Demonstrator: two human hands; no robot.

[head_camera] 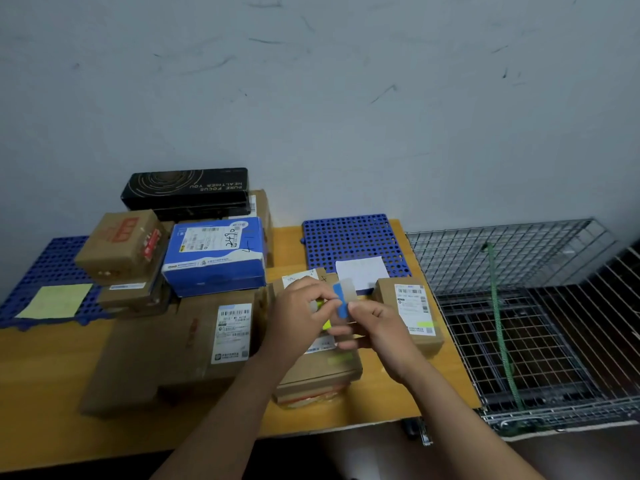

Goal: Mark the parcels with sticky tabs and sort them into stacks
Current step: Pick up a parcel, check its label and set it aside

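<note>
Hands meet above the middle of the orange table (398, 393), both forearms coming up from the lower edge and converging.

- The left hand (301, 306) is turned back-upward with its fingers curled inward and closed on a small tab sheet (325, 324), of which a yellow-green edge shows under the fingertips.
- The right hand (377, 327) lies just beside it, with thumb and forefinger pressed together on the lower end of a blue sticky tab (341, 301). Its remaining fingers are curled beneath.
- The blue sticky tab stands nearly upright between the two hands, with a pale translucent strip (348, 289) just behind it. I cannot tell whether the tab is free of the sheet.
- Directly under the hands lies a flat cardboard parcel (318, 372), on top of another flat package. The hands are raised above it.
- A small labelled parcel (408, 313) sits just right of the hands.
- A large labelled carton (173, 348) lies to the left. Behind it are a blue-and-white box (214, 254), a brown box with red print (121, 244) and a black box (187, 190) on top at the rear.
- Two blue perforated mats (353, 240) rest on the table, the right one carrying a white paper (362, 271) and the left one a yellow note (55, 299).
- A wire cage (519, 306) stands beside the table on the right.
</note>
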